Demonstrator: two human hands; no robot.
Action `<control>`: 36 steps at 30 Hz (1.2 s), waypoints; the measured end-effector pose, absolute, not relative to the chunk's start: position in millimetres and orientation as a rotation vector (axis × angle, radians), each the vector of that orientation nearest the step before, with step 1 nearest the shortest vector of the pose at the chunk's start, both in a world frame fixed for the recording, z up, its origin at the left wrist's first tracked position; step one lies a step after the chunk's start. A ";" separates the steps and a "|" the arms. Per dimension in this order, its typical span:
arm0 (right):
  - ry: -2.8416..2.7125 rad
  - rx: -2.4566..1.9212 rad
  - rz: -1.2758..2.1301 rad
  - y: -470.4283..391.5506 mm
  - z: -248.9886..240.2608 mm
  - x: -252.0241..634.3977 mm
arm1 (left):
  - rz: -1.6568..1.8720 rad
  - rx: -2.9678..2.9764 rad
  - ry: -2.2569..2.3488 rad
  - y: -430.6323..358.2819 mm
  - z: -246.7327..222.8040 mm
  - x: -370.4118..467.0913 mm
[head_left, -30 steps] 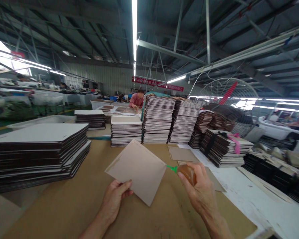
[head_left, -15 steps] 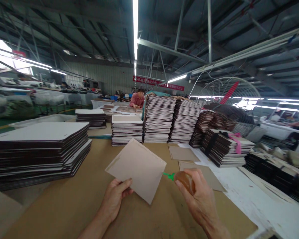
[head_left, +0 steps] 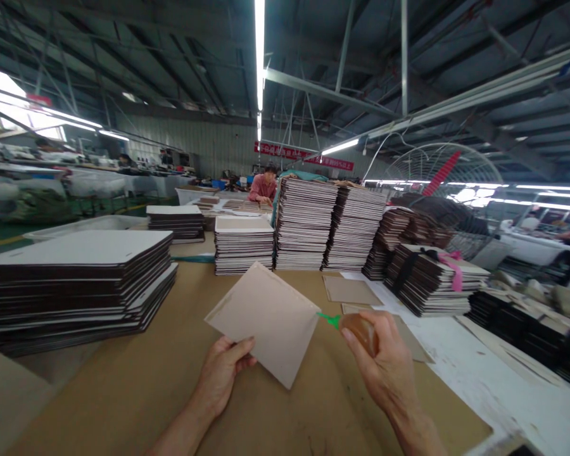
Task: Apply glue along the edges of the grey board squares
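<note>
My left hand (head_left: 228,370) grips a beige square board (head_left: 268,323) by its lower left edge, thumb on top, with the board tilted above the brown tabletop (head_left: 285,421). Narrow glossy strips run along its upper edges. In my right hand (head_left: 387,354) is a squeeze bottle (head_left: 360,332) of amber-brown stuff with a green nozzle. The nozzle tip is at the board's right corner; whether it touches cannot be told. Beyond the bottle, two similar boards lie flat, one (head_left: 351,291) in full view and one partly behind my right hand.
Tall board stacks (head_left: 304,225) stand at the back, with a shorter stack (head_left: 244,247) beside them. A large stack (head_left: 80,285) is at left. Tied bundles (head_left: 432,282) sit at right. A person in red (head_left: 263,187) is at a table beyond.
The bottle in my right hand has moved up and slightly right, its nozzle now at the board's right corner instead of just below it. The board has barely shifted.
</note>
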State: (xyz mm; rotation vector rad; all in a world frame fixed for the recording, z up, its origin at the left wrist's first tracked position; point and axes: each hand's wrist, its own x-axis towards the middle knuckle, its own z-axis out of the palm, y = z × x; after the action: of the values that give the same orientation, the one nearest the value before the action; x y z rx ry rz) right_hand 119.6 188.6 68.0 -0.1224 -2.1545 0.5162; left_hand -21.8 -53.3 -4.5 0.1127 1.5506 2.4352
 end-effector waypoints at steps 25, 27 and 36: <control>-2.181 -0.069 0.669 184.9 67.0 119.6 | 2.483 0.049 1.508 -52.8 -3.6 -21.7; -2.051 -0.139 0.739 184.4 66.9 120.4 | 2.524 -0.001 1.479 -52.9 -3.3 -22.2; -1.995 -0.166 0.966 178.1 49.2 122.7 | 2.586 -0.072 1.440 -53.0 -6.8 -25.7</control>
State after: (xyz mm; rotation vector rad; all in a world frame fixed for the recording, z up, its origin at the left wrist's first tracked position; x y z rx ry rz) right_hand 122.7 178.1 49.2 -0.1657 -1.9953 0.9664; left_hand -25.7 -53.0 -6.8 -0.0717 1.4397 2.5860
